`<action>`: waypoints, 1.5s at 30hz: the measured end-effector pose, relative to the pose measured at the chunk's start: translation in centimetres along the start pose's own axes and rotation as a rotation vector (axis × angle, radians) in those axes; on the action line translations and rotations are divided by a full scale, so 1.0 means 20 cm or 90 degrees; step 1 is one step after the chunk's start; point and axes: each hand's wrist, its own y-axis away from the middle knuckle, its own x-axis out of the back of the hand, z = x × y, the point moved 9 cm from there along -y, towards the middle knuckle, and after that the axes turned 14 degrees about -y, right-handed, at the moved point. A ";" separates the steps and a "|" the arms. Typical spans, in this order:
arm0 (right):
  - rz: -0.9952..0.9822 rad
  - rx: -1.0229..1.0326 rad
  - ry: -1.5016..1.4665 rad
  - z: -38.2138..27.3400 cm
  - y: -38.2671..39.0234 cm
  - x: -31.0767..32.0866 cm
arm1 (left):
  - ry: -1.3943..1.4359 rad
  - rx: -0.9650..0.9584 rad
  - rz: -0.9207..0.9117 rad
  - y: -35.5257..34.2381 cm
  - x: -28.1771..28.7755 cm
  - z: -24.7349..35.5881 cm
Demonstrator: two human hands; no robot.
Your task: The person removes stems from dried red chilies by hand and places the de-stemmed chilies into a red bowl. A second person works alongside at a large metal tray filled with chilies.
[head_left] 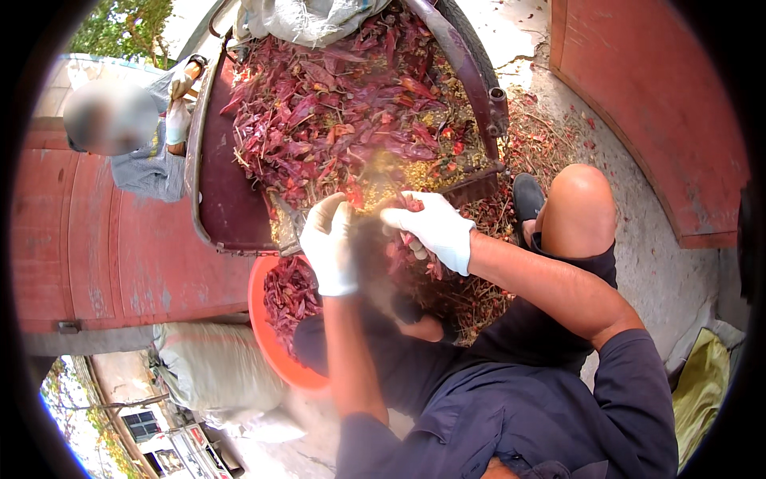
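My left hand [329, 243], in a white glove, is at the front edge of a maroon metal cart [213, 172]; its fingers are curled, and I cannot make out anything in them. Just right of it my gloved right hand [431, 227] is closed on dried red chilli pieces [411, 204]. Both hands are before a heap of dried red chillies [311, 104] mixed with stems and yellow seeds [419, 170]. Dust blurs the space between my hands. An orange tub [263, 319] of red chillies stands below the cart, left of my left forearm.
Another person [149, 176] with a gloved hand is beyond the cart's left side. Red metal panels [646, 120] stand at both sides. A white sack [311, 16] tops the heap; a pale sack [215, 367] lies lower left. Chilli debris [531, 128] covers ground right of the cart.
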 end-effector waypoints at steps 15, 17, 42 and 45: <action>0.044 0.219 0.268 -0.08 -0.05 0.01 | -0.366 -0.289 0.045 0.26 -0.12 0.24; 0.055 0.256 0.307 -0.11 -0.04 0.01 | -0.313 -0.260 0.009 0.25 -0.13 0.20; -0.155 -0.105 -0.063 -0.01 0.05 -0.11 | -0.025 -0.133 0.070 0.26 0.03 0.29; -0.099 -0.060 0.004 -0.02 0.02 -0.08 | -0.111 -0.211 0.085 0.26 0.02 0.31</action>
